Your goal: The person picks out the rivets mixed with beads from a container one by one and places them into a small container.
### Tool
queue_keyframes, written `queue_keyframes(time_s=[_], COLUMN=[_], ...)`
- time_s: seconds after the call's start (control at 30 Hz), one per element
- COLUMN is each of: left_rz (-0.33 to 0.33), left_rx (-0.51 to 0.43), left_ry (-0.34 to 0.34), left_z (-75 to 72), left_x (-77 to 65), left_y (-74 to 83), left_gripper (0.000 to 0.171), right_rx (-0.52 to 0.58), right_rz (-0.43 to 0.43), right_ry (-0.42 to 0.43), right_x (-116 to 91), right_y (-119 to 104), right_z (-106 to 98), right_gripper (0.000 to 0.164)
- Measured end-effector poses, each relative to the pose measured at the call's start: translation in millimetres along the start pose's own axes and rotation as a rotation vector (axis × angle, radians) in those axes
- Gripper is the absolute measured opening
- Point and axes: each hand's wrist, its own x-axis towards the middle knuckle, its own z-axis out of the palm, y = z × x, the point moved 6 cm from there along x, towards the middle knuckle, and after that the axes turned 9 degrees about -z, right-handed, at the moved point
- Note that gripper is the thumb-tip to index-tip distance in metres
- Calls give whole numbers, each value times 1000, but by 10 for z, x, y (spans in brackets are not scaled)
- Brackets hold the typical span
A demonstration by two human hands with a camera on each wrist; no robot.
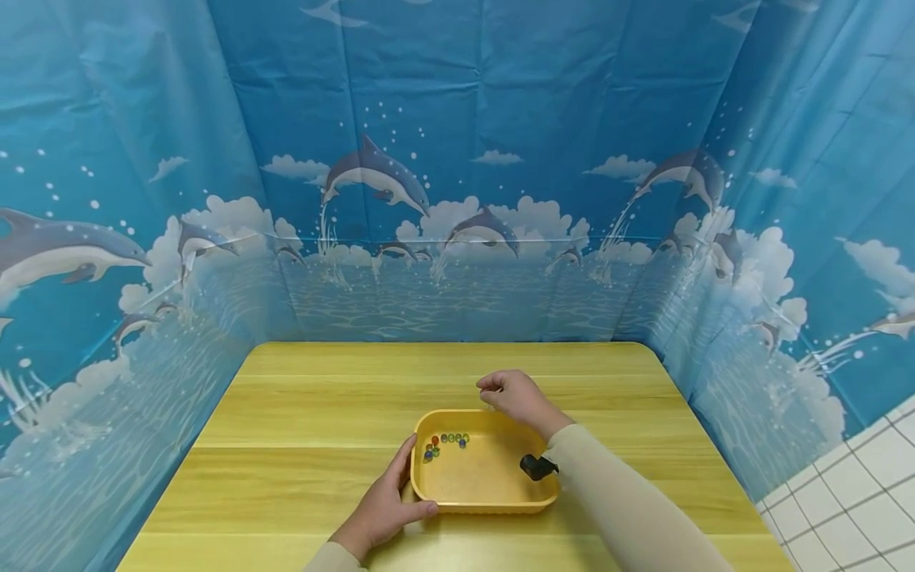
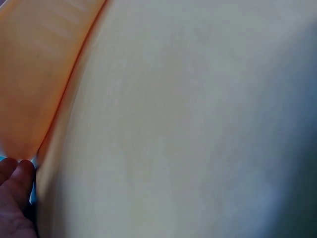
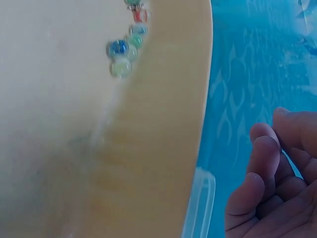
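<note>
A yellow plastic tray [image 1: 486,502] with rounded corners sits near the table's front. My left hand [image 1: 382,502] grips its left front corner, thumb at the front rim and fingers along the left wall; fingertips [image 2: 20,181] also show in the left wrist view. Several glass marbles [image 1: 452,438] lie inside along the far left, with a red marble [image 1: 434,440] among them. Over the far rim reaches my right hand [image 1: 518,396], fingers loosely curled, nothing visible between them. Beyond that rim, the right wrist view shows a pale clear plastic edge [image 3: 199,203] beside the tray.
The yellow wood-grain table [image 1: 300,413] has rounded far corners. Blue dolphin-print curtains [image 1: 457,294] hang behind it and along both sides. White tiles [image 1: 851,492] show at the lower right. A black wrist device [image 1: 538,467] sticks out from the right sleeve over the tray.
</note>
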Motion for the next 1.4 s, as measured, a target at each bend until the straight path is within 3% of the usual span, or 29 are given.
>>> queue_keyframes(time_s=[0.7, 1.17, 1.4], left_rz=[12, 25, 17], left_rx=[31, 33, 64], left_ry=[-8, -19, -2], left_z=[-21, -17, -30], left_x=[41, 64, 72], left_y=[-1, -62, -15], left_gripper=[119, 123, 126], right_rx=[-37, -21, -31], right_rz=[-83, -89, -70], right_ry=[-119, -184, -210], right_x=[1, 18, 17], right_y=[-93, -96, -78], right_z=[405, 593, 648], right_gripper=[24, 21, 20])
